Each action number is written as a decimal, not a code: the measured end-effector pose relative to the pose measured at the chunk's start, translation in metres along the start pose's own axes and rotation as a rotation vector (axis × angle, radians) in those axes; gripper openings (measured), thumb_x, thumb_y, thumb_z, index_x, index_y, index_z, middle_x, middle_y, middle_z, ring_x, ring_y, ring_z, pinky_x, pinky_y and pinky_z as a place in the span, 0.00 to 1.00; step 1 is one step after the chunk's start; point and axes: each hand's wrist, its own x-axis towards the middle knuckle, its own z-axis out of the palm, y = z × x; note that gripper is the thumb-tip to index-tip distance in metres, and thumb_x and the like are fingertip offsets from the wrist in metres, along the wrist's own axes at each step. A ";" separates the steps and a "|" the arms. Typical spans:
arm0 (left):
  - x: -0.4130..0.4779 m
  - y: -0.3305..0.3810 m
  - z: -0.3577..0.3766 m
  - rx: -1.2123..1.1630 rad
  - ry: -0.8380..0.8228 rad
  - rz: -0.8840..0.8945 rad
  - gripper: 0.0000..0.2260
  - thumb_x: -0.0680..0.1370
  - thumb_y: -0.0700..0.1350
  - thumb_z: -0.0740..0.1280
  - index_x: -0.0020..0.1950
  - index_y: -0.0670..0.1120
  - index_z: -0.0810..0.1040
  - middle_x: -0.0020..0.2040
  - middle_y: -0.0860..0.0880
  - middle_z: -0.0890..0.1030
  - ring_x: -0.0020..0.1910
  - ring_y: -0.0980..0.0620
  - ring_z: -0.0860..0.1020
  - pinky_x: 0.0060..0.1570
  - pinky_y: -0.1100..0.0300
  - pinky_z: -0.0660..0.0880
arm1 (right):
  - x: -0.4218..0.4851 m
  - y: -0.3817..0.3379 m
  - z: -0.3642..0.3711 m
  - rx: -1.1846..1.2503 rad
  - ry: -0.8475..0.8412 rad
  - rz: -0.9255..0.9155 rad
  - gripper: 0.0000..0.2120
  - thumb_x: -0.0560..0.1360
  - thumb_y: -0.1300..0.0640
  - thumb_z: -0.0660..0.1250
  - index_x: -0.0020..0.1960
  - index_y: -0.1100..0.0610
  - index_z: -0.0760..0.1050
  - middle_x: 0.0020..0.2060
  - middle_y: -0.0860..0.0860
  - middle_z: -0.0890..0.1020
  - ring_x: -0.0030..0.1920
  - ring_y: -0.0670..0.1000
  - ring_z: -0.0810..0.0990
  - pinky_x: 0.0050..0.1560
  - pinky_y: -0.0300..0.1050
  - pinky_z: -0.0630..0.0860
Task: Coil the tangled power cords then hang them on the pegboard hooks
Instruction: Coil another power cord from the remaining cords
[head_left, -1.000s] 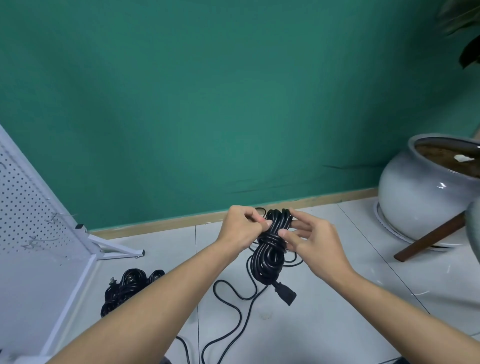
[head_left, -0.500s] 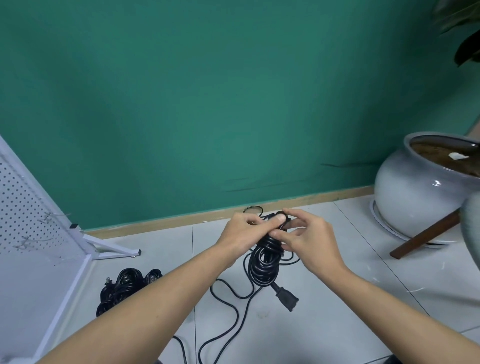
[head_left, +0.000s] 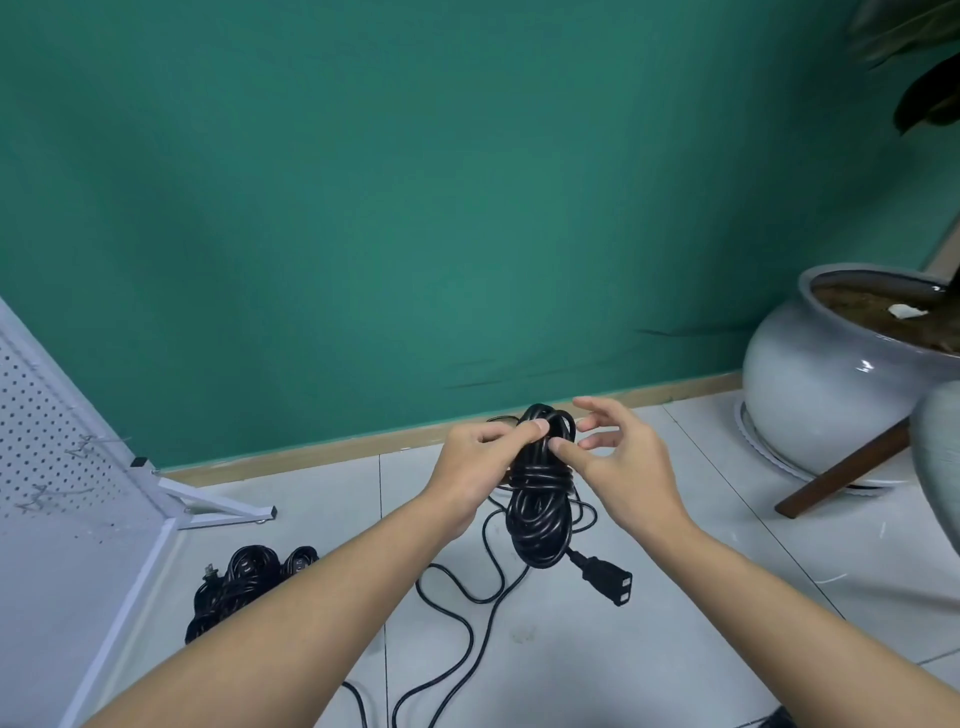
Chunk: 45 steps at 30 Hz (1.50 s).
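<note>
A black power cord coil (head_left: 540, 514), wrapped round its middle, hangs in the air in front of me. My left hand (head_left: 480, 467) grips its upper part, thumb on top. My right hand (head_left: 618, 467) is beside the coil on the right, thumb tip touching the cord, its other fingers spread and loosely bent. The cord's socket end (head_left: 605, 579) dangles below the coil and a loose length (head_left: 462, 613) trails over the floor. The white pegboard (head_left: 47, 447) with wire hooks (head_left: 85, 447) stands at the left.
Another bundle of black cords (head_left: 244, 582) lies on the tiled floor by the pegboard's foot (head_left: 218, 509). A large grey plant pot (head_left: 831, 384) and a brown wooden leg (head_left: 841, 473) stand at the right. A green wall runs behind.
The right hand's fingers have opened and lifted off the coil's top, leaving only the thumb on the cord. The left hand keeps its grip; the coil hangs slightly lower.
</note>
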 end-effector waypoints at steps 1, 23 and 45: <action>0.000 0.001 0.000 -0.024 0.004 0.000 0.22 0.71 0.60 0.75 0.46 0.40 0.86 0.48 0.37 0.86 0.47 0.43 0.84 0.61 0.42 0.77 | 0.002 0.002 -0.001 -0.007 -0.048 0.049 0.19 0.73 0.50 0.79 0.62 0.47 0.79 0.49 0.45 0.83 0.47 0.44 0.83 0.49 0.38 0.80; -0.010 0.025 -0.005 0.032 -0.117 0.075 0.03 0.73 0.41 0.79 0.46 0.45 0.89 0.43 0.48 0.87 0.44 0.53 0.84 0.56 0.55 0.80 | 0.004 0.005 0.005 0.272 -0.202 0.162 0.13 0.74 0.47 0.74 0.49 0.56 0.86 0.45 0.55 0.88 0.50 0.59 0.87 0.62 0.64 0.79; 0.004 0.029 -0.025 0.134 -0.085 0.037 0.11 0.68 0.37 0.72 0.49 0.40 0.86 0.45 0.41 0.87 0.41 0.50 0.84 0.51 0.54 0.81 | 0.005 0.001 0.003 0.209 -0.247 0.129 0.08 0.73 0.54 0.78 0.49 0.57 0.86 0.45 0.54 0.88 0.48 0.55 0.88 0.58 0.56 0.83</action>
